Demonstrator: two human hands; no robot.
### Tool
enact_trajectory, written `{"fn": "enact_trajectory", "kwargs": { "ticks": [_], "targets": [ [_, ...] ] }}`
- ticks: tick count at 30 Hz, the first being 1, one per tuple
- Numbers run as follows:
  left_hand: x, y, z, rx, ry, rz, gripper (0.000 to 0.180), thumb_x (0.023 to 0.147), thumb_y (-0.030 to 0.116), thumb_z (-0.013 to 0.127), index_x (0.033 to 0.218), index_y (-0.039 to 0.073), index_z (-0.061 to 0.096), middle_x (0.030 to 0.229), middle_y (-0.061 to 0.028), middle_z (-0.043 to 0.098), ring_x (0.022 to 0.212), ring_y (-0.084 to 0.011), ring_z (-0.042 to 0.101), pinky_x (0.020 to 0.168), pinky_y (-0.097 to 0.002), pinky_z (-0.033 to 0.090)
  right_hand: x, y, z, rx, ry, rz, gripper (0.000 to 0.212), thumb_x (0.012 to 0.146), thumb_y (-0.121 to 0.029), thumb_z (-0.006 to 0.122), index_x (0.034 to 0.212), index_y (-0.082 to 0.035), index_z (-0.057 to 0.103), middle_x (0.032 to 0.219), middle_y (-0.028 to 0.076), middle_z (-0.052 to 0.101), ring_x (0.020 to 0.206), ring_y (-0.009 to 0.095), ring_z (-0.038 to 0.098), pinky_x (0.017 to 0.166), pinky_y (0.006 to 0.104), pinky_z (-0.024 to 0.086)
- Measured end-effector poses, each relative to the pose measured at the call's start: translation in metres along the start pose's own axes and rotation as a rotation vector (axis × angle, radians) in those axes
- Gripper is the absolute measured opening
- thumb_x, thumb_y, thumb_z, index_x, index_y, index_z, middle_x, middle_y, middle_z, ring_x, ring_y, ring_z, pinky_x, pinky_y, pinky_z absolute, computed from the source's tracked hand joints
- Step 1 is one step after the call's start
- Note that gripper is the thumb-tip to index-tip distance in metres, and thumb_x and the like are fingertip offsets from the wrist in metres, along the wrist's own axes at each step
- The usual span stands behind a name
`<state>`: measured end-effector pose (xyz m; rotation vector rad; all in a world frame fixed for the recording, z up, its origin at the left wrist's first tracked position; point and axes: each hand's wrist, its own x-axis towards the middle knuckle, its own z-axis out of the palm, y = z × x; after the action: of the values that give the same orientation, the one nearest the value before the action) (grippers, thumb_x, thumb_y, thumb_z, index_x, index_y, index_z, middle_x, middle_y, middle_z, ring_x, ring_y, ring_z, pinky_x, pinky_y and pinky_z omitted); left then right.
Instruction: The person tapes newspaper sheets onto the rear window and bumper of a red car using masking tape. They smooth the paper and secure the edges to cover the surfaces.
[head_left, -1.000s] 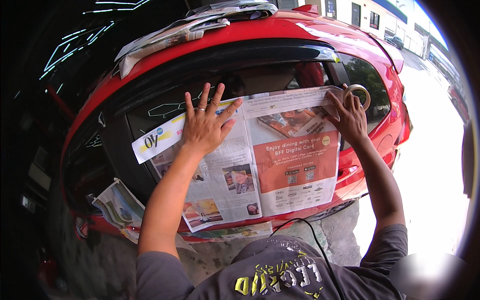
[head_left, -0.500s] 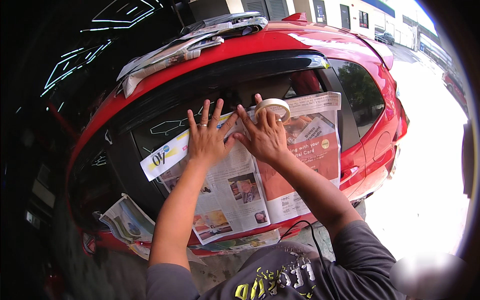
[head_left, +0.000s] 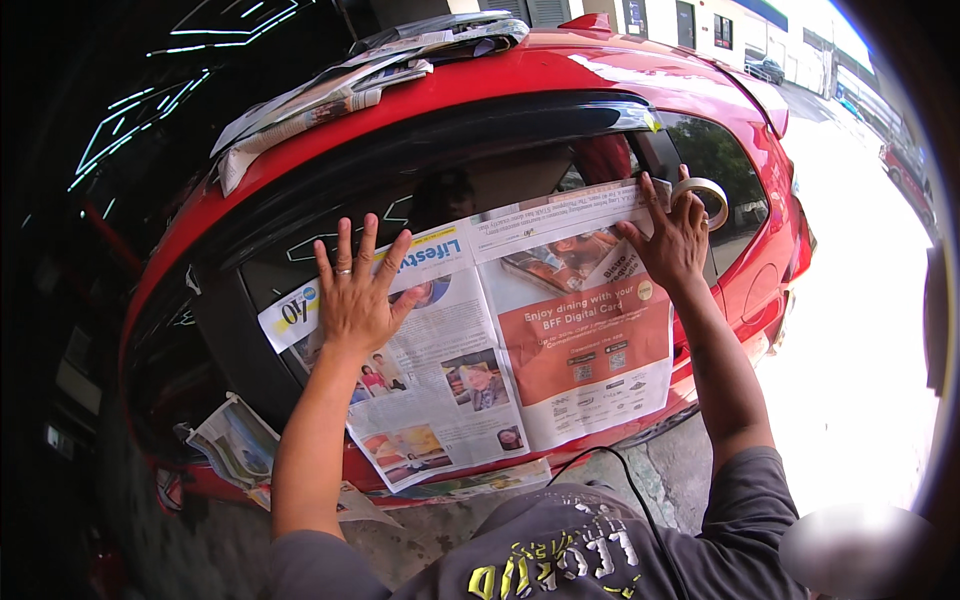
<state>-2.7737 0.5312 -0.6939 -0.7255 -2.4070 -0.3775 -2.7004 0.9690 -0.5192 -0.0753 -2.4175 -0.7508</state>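
An opened double sheet of newspaper [head_left: 590, 345] lies against the side window and door of a red car [head_left: 480, 80]. Spread flat on its upper left part is my left hand [head_left: 355, 300], fingers apart, a ring on one of them. At the sheet's upper right corner my right hand [head_left: 675, 245] presses the paper with thumb and index finger stretched out. A roll of masking tape [head_left: 712, 190] is hooked over other fingers of that hand, beside the rear window pillar. The palms hide small parts of the print.
Folded newspapers [head_left: 350, 80] lie piled on the car roof. More paper [head_left: 235, 440] hangs on the door at lower left. A black cable [head_left: 640, 500] runs down across my dark shirt. Bright pavement [head_left: 850, 330] lies to the right, with a building behind.
My hands have moved apart along the paper's upper edge: the left one leftward and down, the right one to the right corner with the tape roll. The sheet looks flatter.
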Motion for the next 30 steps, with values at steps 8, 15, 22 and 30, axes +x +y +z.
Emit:
{"fn": "enact_trajectory", "kwargs": {
  "ticks": [8,15,22,30],
  "targets": [
    [-0.117,-0.104,-0.019,0.207,-0.022,-0.254,0.09,0.106,0.067,0.043,0.175,0.015,0.019,0.182,-0.0206,0.009,0.167,-0.0443,0.003,0.129,-0.0677,-0.005,0.006,0.004,-0.003,0.097,0.001,-0.105,0.077,0.093,-0.062,0.072,0.161,-0.028,0.053,0.169,0.022,0.036,0.134,0.041,0.049,0.109,0.0521,0.046],
    [-0.113,-0.101,-0.038,0.278,-0.081,-0.363,0.095,0.103,0.063,0.055,0.176,0.02,0.013,0.181,-0.0228,0.005,0.167,-0.0448,0.0,0.13,-0.0677,-0.001,0.026,0.017,0.003,0.283,0.15,-0.156,0.049,0.091,-0.033,0.082,0.14,-0.03,0.074,0.153,0.015,0.058,0.123,0.04,0.057,0.101,0.0488,0.052],
    [-0.049,-0.04,-0.104,0.265,0.036,-0.514,0.087,0.091,0.034,0.081,0.168,0.027,0.04,0.178,-0.0209,0.021,0.164,-0.045,0.016,0.129,-0.0637,0.017,0.003,-0.01,0.01,0.539,0.175,0.082,0.029,0.091,-0.022,0.081,0.12,-0.024,0.076,0.122,0.009,0.07,0.113,0.036,0.064,0.093,0.0482,0.055],
    [-0.066,-0.054,-0.166,-0.022,0.092,-0.433,0.052,0.089,0.023,0.084,0.138,0.017,0.07,0.159,-0.0154,0.05,0.155,-0.0415,0.038,0.125,-0.055,0.032,0.007,-0.043,-0.1,1.002,0.501,0.43,0.043,0.096,-0.009,0.082,0.137,-0.013,0.071,0.125,0.011,0.079,0.113,0.02,0.076,0.099,0.0355,0.059]
  ]
}}
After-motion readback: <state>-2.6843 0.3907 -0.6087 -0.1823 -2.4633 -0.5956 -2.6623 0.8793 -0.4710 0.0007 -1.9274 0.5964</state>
